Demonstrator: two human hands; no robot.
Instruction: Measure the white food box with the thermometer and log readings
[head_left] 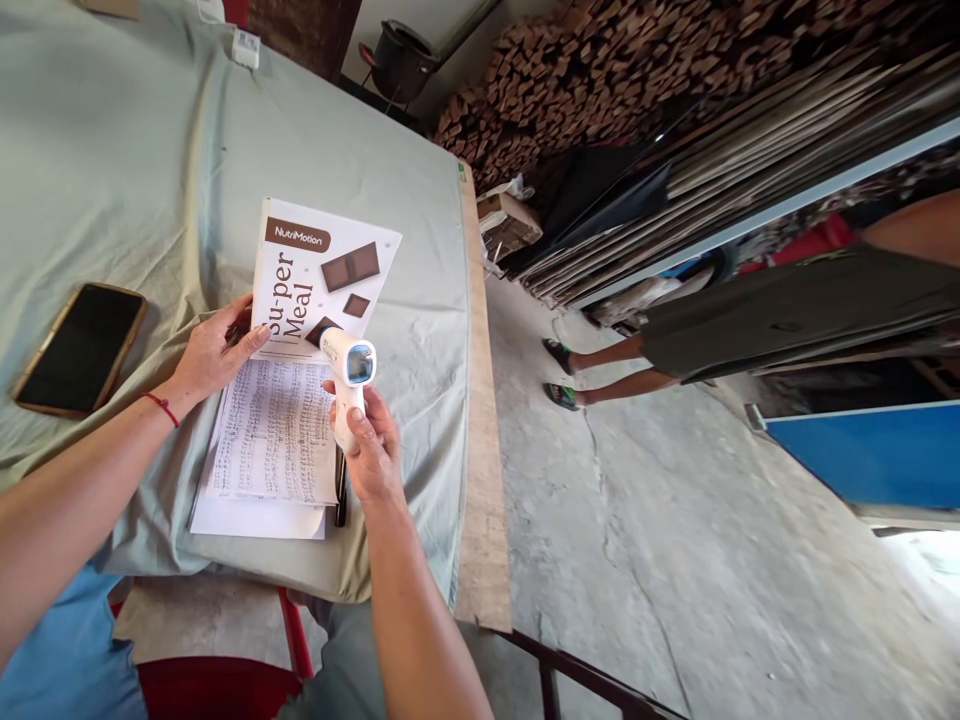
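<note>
My left hand (214, 350) grips the lower left edge of a white box (292, 285) printed "NutriMotion Su-per Meal" with chocolate pieces on it. The box is tilted over the table, above the top of some papers. In my right hand (375, 445) is a white infrared thermometer (345, 370), held by its handle, its small bluish screen turned toward me. Its head overlaps the box's lower right corner in view; whether they touch I cannot tell. Under both hands lie handwritten sheets (274, 430), with a black pen (341, 495) along their right side.
A phone (82, 345) lies on the cloth-covered table (360, 165) to the left. The table's bare wooden edge (484, 480) runs down the right. Beyond it, another person (705, 320) stands on the concrete floor, near stacked firewood (540, 80) and a blue panel (870, 455).
</note>
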